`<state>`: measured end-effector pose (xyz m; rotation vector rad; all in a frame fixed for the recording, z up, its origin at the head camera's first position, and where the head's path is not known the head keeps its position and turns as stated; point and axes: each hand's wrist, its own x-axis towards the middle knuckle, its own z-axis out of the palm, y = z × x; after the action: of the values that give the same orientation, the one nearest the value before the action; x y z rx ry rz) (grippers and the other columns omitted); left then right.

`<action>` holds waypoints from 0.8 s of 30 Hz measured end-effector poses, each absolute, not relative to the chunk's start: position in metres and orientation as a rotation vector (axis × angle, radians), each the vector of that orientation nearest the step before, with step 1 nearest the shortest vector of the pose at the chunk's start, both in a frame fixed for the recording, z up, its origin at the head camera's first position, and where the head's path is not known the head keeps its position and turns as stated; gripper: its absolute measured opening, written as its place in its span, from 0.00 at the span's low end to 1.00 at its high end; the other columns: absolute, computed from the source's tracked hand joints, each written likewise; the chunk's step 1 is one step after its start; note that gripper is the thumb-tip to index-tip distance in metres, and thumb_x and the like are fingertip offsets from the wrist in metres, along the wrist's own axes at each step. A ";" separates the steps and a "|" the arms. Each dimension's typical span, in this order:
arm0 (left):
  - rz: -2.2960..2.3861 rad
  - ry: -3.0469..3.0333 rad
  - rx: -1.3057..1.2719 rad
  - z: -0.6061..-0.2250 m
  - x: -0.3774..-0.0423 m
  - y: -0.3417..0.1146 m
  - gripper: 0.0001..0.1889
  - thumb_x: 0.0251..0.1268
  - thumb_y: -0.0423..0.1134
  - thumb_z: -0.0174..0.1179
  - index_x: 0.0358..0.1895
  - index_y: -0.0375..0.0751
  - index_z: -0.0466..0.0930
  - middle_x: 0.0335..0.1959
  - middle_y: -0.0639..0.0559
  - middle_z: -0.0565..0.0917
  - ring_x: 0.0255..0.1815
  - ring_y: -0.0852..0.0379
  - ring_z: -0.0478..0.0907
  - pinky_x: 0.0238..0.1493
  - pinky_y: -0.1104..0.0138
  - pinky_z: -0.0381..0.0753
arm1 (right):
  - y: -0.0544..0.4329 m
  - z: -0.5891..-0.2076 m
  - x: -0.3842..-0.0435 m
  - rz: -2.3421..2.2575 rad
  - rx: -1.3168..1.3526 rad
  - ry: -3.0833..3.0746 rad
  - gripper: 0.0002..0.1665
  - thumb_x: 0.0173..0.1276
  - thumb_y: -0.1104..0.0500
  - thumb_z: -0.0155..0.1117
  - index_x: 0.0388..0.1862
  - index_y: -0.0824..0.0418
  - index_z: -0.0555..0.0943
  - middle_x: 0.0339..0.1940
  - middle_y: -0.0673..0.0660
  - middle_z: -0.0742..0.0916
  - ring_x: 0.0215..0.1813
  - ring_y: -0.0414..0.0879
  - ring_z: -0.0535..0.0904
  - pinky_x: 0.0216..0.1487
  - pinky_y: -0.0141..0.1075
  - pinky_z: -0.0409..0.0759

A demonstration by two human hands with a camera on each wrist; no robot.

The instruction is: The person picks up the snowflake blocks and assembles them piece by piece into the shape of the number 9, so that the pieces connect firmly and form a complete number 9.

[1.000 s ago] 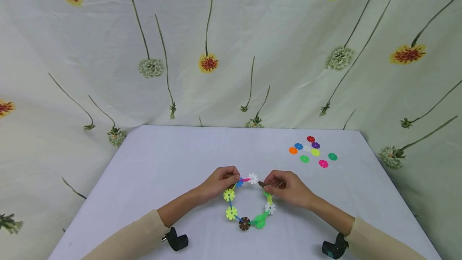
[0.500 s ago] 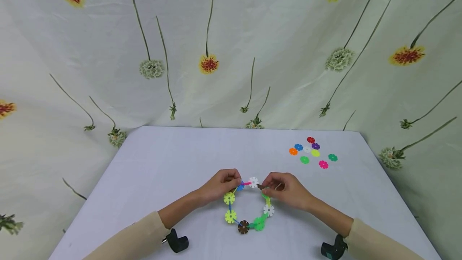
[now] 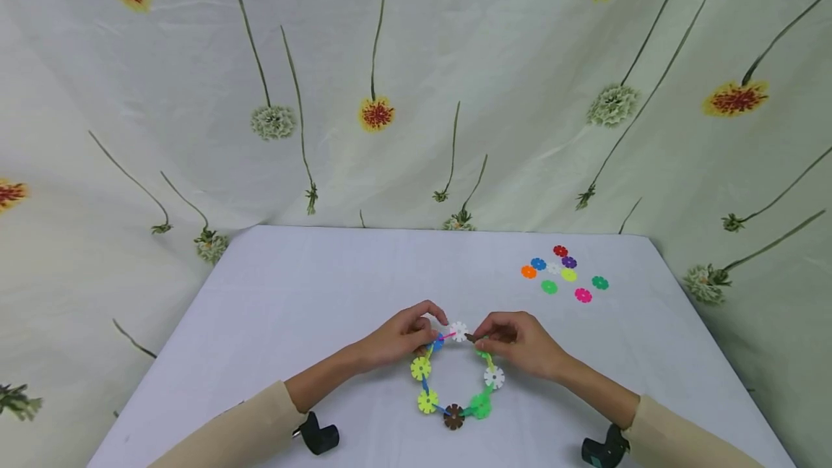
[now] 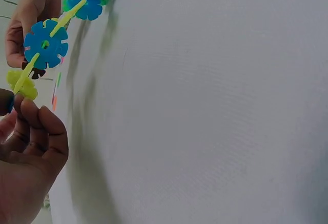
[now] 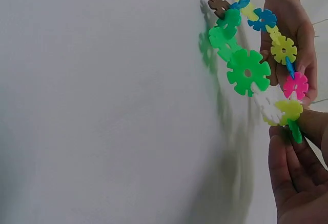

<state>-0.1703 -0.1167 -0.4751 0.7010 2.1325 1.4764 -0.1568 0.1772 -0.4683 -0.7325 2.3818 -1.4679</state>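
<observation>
A ring of notched plastic flower discs [image 3: 420,367], slotted edge to edge, is held up over the table between both hands. My left hand [image 3: 408,336] pinches its upper left by a blue disc [image 3: 438,342], the index finger stretched out above. My right hand [image 3: 520,341] grips the upper right, where a brown disc [image 3: 470,338] meets its fingertips beside a white disc [image 3: 458,331]. A pink disc [image 3: 447,336] links the white and blue ones. The right wrist view shows green discs [image 5: 248,72] along the ring, with a green disc [image 5: 294,130] at the right fingertips.
Several loose discs, among them a pink disc [image 3: 583,295] and an orange disc [image 3: 529,271], lie at the back right of the white table [image 3: 312,273]. A flower-print cloth [image 3: 416,56] hangs behind. Black wrist cameras [image 3: 318,433] sit under both forearms.
The ring has shifted slightly right and toward me. My left hand has moved right with it, its index finger now lifted and extended. My right hand has hardly moved.
</observation>
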 end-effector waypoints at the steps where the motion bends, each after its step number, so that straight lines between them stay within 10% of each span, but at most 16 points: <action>1: 1.470 2.137 0.724 -0.475 -0.170 -0.116 0.16 0.84 0.36 0.53 0.68 0.45 0.76 0.27 0.43 0.74 0.29 0.57 0.72 0.39 0.70 0.78 | 0.178 -0.469 -0.157 -1.474 -0.732 2.380 0.07 0.74 0.58 0.74 0.47 0.59 0.90 0.47 0.59 0.94 0.40 0.41 0.86 0.46 0.30 0.87; 24: 1.511 2.134 0.782 -0.472 -0.171 -0.113 0.21 0.84 0.33 0.52 0.73 0.48 0.79 0.35 0.38 0.79 0.32 0.58 0.74 0.40 0.71 0.79 | 0.180 -0.472 -0.156 -1.594 -0.730 2.351 0.09 0.73 0.59 0.75 0.48 0.60 0.90 0.47 0.61 0.93 0.43 0.48 0.92 0.50 0.31 0.89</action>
<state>-0.1713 -0.1127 -0.4720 0.7819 2.1336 1.5111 -0.1565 0.1801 -0.4725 -0.7303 2.3514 -1.5945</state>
